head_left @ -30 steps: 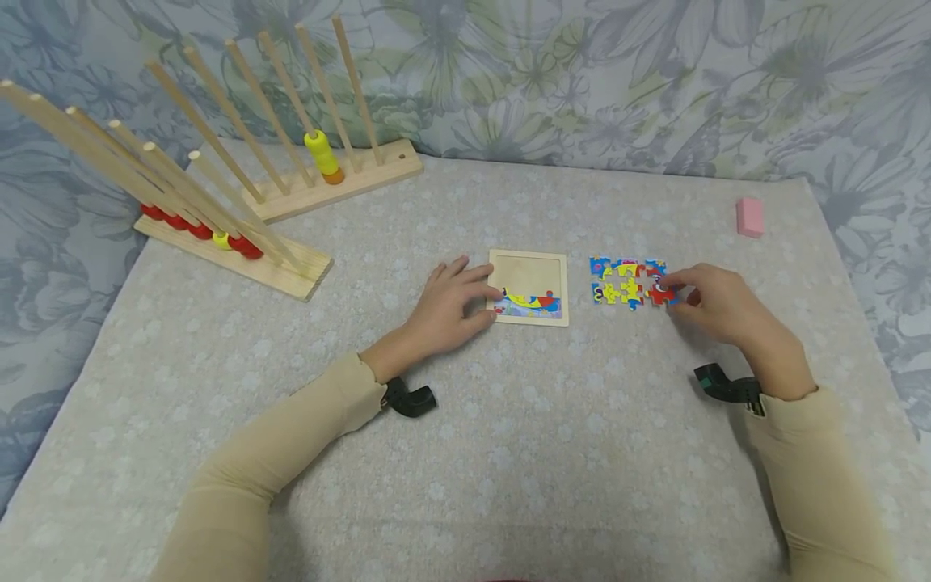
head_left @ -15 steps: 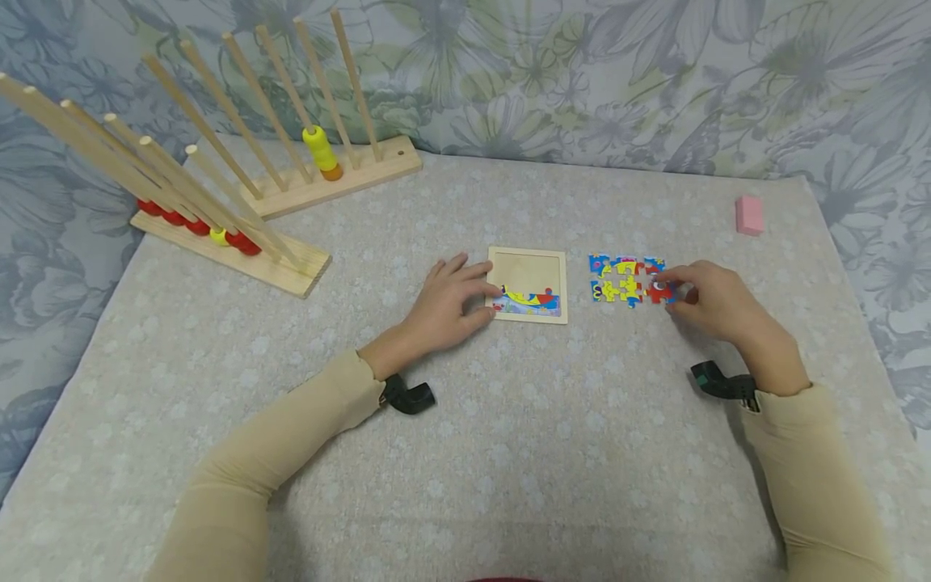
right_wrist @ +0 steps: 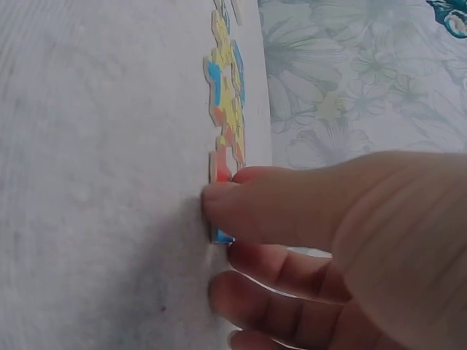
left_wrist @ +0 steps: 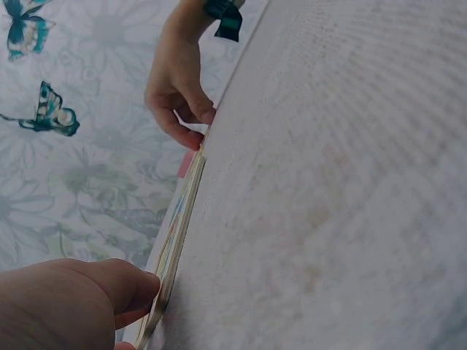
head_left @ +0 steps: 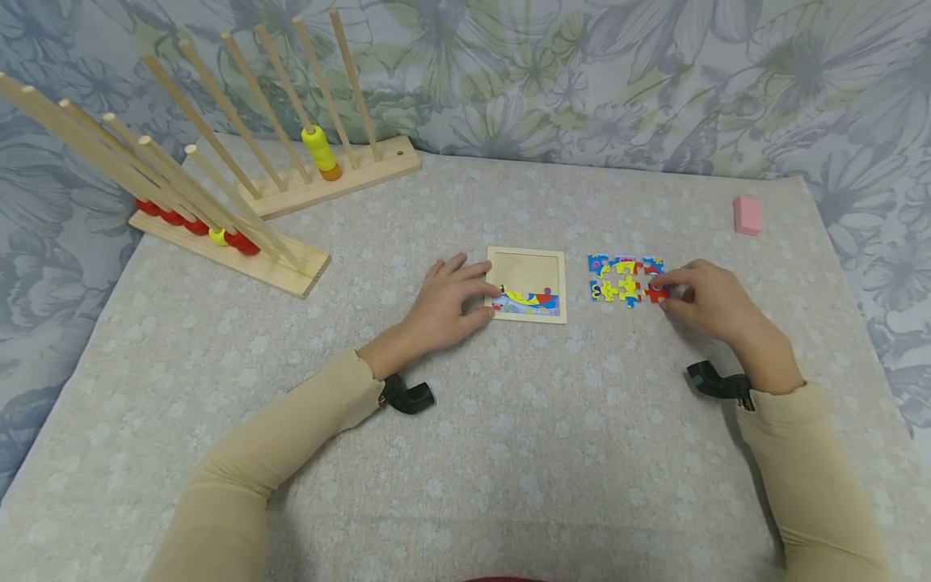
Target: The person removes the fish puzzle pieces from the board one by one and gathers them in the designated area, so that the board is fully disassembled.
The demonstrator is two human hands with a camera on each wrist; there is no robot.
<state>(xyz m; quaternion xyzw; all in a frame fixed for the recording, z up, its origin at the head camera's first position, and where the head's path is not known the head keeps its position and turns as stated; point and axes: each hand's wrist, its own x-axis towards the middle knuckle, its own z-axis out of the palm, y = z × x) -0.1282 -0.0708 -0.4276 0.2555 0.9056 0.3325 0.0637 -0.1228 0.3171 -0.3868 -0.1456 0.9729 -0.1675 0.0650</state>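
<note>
My left hand (head_left: 451, 305) rests at the left side of a shallow wooden puzzle tray (head_left: 531, 271), fingers spread, with fingertips touching its edge. Joined picture pieces (head_left: 529, 304) fill the tray's lower part; bare wood shows above. In the left wrist view the thumb (left_wrist: 142, 286) lies against the tray's side. To the tray's right, several loose jigsaw pieces (head_left: 609, 289) in blue, yellow and red lie in two rows. My right hand (head_left: 716, 303) pinches a red puzzle piece (head_left: 657, 297) at the right end of the near row; fingers partly hide it.
Two wooden peg stands occupy the left: the rear stand (head_left: 378, 164) has yellow and orange beads (head_left: 320, 151), the front stand (head_left: 298, 283) red and yellow ones. A pink block (head_left: 747, 215) sits at the back right. A floral curtain (head_left: 582, 89) borders the table's back.
The right hand has shifted slightly left, bringing the red piece closer to the other loose pieces. The left hand stays at the tray.
</note>
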